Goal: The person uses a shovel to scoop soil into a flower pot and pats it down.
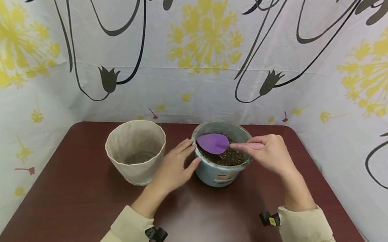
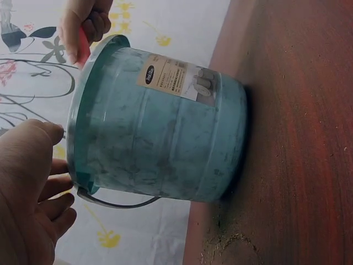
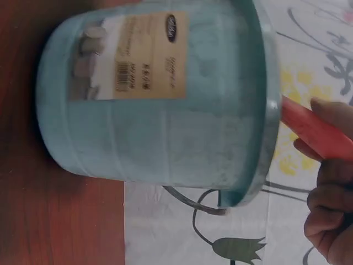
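Note:
My right hand (image 1: pixel 271 152) grips the pink handle (image 3: pixel 317 130) of a small garden trowel, whose purple blade (image 1: pixel 214 143) lies over the mouth of a blue-green bucket (image 2: pixel 149 121). Dark soil (image 1: pixel 229 157) fills part of that bucket. At the bucket's left rim is my left hand (image 1: pixel 175 167), its fingers spread and loosely bent; whether they touch the rim I cannot tell. A whitish pot (image 1: pixel 140 173) with a wavy rim stands left of the bucket, beside my left hand. The blade is hidden behind the bucket wall in both wrist views.
A dark red-brown table (image 1: pixel 76 187) carries both vessels near its back edge. Patterned white cloth (image 1: pixel 191 84) hangs behind and along the sides. The bucket's thin handle (image 2: pixel 118 204) hangs at its side. Crumbs of soil (image 2: pixel 231 243) lie on the table near the bucket's base.

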The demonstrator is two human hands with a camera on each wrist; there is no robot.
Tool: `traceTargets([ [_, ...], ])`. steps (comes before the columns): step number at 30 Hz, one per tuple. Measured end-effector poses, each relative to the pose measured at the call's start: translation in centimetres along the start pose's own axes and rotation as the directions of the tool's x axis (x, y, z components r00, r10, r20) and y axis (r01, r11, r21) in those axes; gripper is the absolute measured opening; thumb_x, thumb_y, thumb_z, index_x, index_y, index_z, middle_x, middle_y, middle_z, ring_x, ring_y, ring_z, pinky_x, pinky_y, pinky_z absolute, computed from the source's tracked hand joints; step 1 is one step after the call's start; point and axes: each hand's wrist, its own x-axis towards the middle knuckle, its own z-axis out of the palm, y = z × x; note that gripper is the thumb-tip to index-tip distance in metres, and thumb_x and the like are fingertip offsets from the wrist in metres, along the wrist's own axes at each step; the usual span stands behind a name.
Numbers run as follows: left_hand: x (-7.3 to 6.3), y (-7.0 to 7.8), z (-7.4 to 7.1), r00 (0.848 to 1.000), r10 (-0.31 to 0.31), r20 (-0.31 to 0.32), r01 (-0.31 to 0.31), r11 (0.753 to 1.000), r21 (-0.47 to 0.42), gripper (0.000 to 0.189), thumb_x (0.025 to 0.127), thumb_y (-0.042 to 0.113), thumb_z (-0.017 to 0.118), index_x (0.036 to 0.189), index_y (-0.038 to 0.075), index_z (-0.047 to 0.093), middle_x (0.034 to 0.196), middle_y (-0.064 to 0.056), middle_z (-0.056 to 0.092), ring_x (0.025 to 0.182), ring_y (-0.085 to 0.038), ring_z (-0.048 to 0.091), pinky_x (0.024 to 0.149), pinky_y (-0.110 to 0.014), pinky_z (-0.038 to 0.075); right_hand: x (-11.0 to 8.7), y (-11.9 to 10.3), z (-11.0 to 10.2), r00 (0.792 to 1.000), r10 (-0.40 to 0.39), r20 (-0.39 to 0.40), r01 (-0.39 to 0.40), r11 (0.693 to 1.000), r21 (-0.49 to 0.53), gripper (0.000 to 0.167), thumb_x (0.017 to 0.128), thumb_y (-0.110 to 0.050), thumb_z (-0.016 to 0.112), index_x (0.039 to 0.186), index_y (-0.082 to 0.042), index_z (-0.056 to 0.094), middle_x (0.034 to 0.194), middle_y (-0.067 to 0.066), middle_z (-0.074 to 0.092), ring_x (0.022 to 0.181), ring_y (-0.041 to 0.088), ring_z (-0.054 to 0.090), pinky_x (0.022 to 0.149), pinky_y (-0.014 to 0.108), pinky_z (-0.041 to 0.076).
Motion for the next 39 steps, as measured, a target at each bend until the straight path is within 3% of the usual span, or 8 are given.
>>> traceTargets([
  [7, 0.0, 0.1, 0.3, 1.000, -0.017, 0.019, 0.018, 0.999, -0.029, 0.051, 0.100, 0.035, 0.063, 0.137, -0.001, 0.062, 0.149, -0.012, 0.053, 0.131, -0.032, 0.055, 0.107, -0.048, 0.046, -0.8, -0.2, 1.2, 0.996, -0.086, 0.016, 0.088, 0.975, -0.203, 0.014, 0.087, -0.036, 0.079, 0.087, -0.022, 0.085, 0.069, -0.009, 0.074, 0.056, 0.012, 0.061, 0.049, 0.038, 0.049],
  [10, 0.1, 0.2, 0.3, 1.000, -0.016, 0.011, 0.017, 0.999, -0.034, 0.051, 0.100, 0.035, 0.064, 0.136, -0.001, 0.062, 0.149, -0.012, 0.053, 0.131, -0.032, 0.056, 0.106, -0.048, 0.047, -1.0, -0.1, 0.6, 0.988, -0.154, -0.002, 0.146, 0.942, -0.302, 0.014, 0.085, -0.033, 0.080, 0.092, -0.022, 0.085, 0.064, -0.004, 0.072, 0.049, 0.014, 0.055, 0.042, 0.039, 0.044],
  [16, 0.2, 0.2, 0.6, 1.000, -0.023, 0.018, 0.024, 0.999, -0.037, 0.051, 0.101, 0.038, 0.062, 0.137, 0.003, 0.062, 0.150, -0.010, 0.052, 0.131, -0.030, 0.056, 0.106, -0.046, 0.047, -1.2, 0.0, -2.0, 0.937, -0.348, -0.037, 0.286, 0.824, -0.489, 0.020, 0.077, -0.025, 0.083, 0.064, -0.020, 0.070, 0.046, -0.008, 0.047, 0.041, 0.017, 0.043, 0.034, 0.037, 0.033],
  [19, 0.2, 0.2, 0.5, 0.999, -0.034, 0.030, 0.036, 0.998, -0.043, 0.050, 0.102, 0.038, 0.060, 0.139, 0.004, 0.061, 0.152, -0.009, 0.050, 0.131, -0.030, 0.056, 0.107, -0.046, 0.047, -1.1, -0.1, -3.1, 0.910, -0.408, -0.074, 0.315, 0.796, -0.517, 0.034, 0.074, -0.021, 0.082, 0.055, -0.023, 0.053, 0.046, -0.013, 0.033, 0.040, 0.018, 0.039, 0.033, 0.037, 0.030],
  [23, 0.0, 0.1, 0.4, 0.998, -0.049, 0.033, 0.050, 0.998, -0.042, 0.049, 0.103, 0.037, 0.060, 0.139, 0.004, 0.061, 0.152, -0.008, 0.051, 0.132, -0.029, 0.055, 0.107, -0.046, 0.047, -1.0, -0.5, -3.4, 0.890, -0.441, -0.116, 0.307, 0.768, -0.563, 0.041, 0.075, -0.017, 0.081, 0.057, -0.019, 0.045, 0.049, -0.008, 0.032, 0.039, 0.021, 0.036, 0.033, 0.037, 0.027],
  [30, -0.2, 0.1, 0.6, 0.998, -0.041, 0.039, 0.043, 0.997, -0.058, 0.051, 0.102, 0.039, 0.060, 0.139, 0.004, 0.061, 0.152, -0.009, 0.050, 0.133, -0.028, 0.054, 0.108, -0.045, 0.046, -1.4, -0.7, -2.5, 0.909, -0.418, -0.010, 0.319, 0.710, -0.627, 0.046, 0.077, -0.015, 0.086, 0.059, -0.014, 0.043, 0.051, -0.002, 0.034, 0.038, 0.020, 0.035, 0.032, 0.035, 0.028],
  [36, -0.1, -0.1, 0.4, 0.998, -0.056, 0.038, 0.058, 0.997, -0.048, 0.051, 0.102, 0.040, 0.060, 0.139, 0.005, 0.061, 0.153, -0.006, 0.050, 0.134, -0.026, 0.054, 0.108, -0.044, 0.046, -0.1, -0.8, -2.7, 0.845, -0.522, 0.115, 0.486, 0.662, -0.571, 0.040, 0.076, -0.015, 0.087, 0.060, -0.017, 0.051, 0.050, -0.005, 0.035, 0.039, 0.014, 0.028, 0.035, 0.034, 0.028],
  [39, -0.2, -0.1, 0.3, 0.997, -0.063, 0.050, 0.066, 0.997, -0.049, 0.052, 0.102, 0.041, 0.060, 0.140, 0.005, 0.061, 0.153, -0.006, 0.049, 0.134, -0.027, 0.053, 0.109, -0.045, 0.045, 0.3, -0.7, -2.7, 0.836, -0.520, 0.177, 0.531, 0.684, -0.501, 0.023, 0.075, -0.017, 0.089, 0.067, -0.021, 0.067, 0.052, -0.009, 0.044, 0.041, 0.007, 0.027, 0.035, 0.029, 0.027],
])
